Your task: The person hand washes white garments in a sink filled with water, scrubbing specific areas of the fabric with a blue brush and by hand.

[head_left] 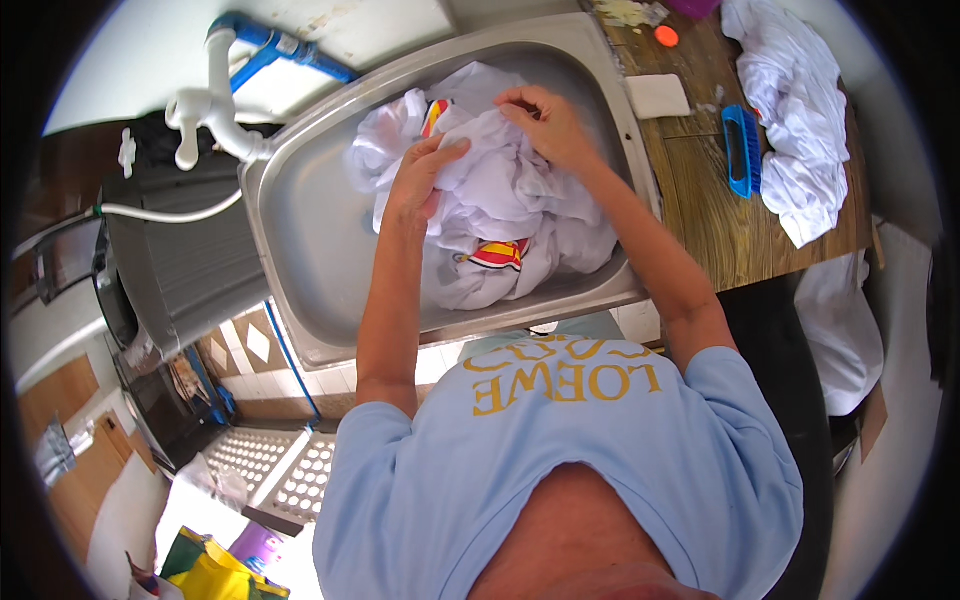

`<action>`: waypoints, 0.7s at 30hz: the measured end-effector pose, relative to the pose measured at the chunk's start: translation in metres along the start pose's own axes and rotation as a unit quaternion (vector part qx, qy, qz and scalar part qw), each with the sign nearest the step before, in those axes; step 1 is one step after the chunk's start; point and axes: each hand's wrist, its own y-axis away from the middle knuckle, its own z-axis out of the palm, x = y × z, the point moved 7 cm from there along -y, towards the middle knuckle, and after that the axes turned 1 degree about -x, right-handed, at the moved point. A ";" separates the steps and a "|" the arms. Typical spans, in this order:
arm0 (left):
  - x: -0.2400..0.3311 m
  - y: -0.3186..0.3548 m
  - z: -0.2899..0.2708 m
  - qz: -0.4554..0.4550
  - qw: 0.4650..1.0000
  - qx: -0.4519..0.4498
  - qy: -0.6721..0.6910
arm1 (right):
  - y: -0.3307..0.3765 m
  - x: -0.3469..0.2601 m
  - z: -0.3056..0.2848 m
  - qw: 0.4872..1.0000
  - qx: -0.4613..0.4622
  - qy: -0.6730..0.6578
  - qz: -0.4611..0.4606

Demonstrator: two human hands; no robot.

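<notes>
Grey sink (322, 272), white cloth (492, 178) inside, 2 hands (422, 178) (552, 125)

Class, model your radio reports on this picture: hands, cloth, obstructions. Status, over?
Left hand and right hand at white cloth, grips unclear. Cloth bunched in sink. Nothing seen blocking hands; blue brush off right on wooden counter.

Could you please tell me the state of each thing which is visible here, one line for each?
White cloth: crumpled, bunched, looks wet
Sink: holding the cloth; water level unclear
Left hand: partly bent, at the cloth; grip unclear
Right hand: bent, at the cloth; grip unclear
Tap: open or shut unclear
Wooden counter: partly covered
Brush: lying down, not held
Second cloth: crumpled, on the counter
</notes>
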 end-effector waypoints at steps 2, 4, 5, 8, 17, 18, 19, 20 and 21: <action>0.005 0.002 0.013 0.025 0.998 -0.003 0.062 | 0.015 0.004 0.000 0.992 0.047 -0.115 0.038; 0.021 0.004 0.042 0.079 0.995 0.007 0.068 | 0.037 0.007 0.013 0.941 0.083 -0.308 0.113; 0.029 0.005 0.057 0.107 0.991 0.016 0.074 | 0.044 0.002 0.019 0.908 0.076 -0.384 0.152; 0.031 -0.010 0.122 0.221 0.974 -0.014 -0.052 | 0.049 -0.010 0.025 0.812 0.067 -0.544 0.201; -0.012 -0.038 0.242 0.490 0.594 0.053 -0.636 | 0.053 0.048 -0.009 0.826 0.169 -0.530 0.086; -0.017 -0.040 0.248 0.482 0.563 0.048 -0.669 | 0.053 0.048 -0.009 0.820 0.170 -0.540 0.088; -0.021 -0.041 0.251 0.480 0.534 0.042 -0.695 | 0.055 0.047 -0.010 0.816 0.168 -0.546 0.089; -0.025 -0.043 0.253 0.476 0.504 0.036 -0.720 | 0.055 0.045 -0.009 0.811 0.168 -0.553 0.090; -0.029 -0.045 0.254 0.472 0.473 0.030 -0.743 | 0.054 0.044 -0.009 0.808 0.169 -0.557 0.093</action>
